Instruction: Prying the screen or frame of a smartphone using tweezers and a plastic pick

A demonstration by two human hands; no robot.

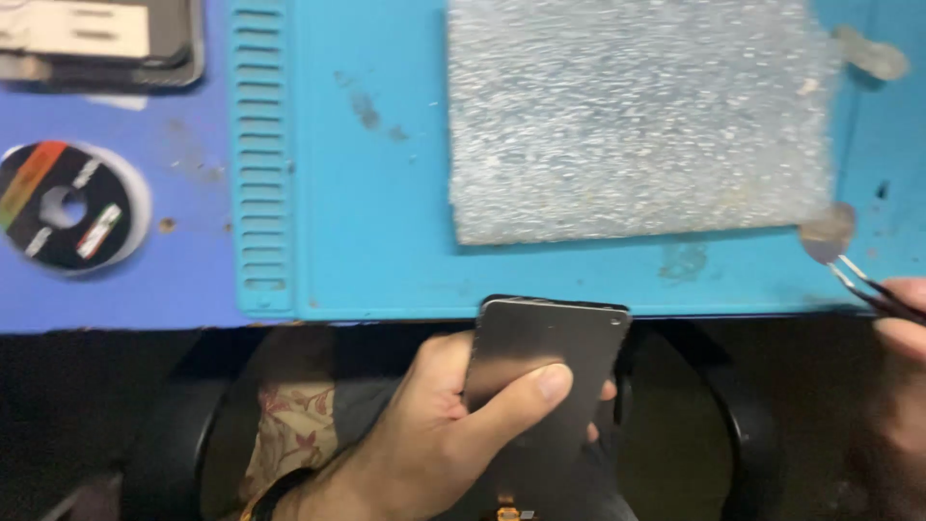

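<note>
left hand (434,434) gripping phone panel (545,362), right hand (902,323) pinching tweezers (858,280)

- The left hand (424,439) grips a dark phone panel (542,367) just below the counter (193,280) edge.
- The right hand (902,323) pinches tweezers (868,285) over the blue work mat (386,212).
- A grey foam sheet (637,116) lies on the mat.
- A tape roll (66,205) sits far left.

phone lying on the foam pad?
No, the left hand holds the phone off the mat's near edge; the foam pad is bare.
</note>
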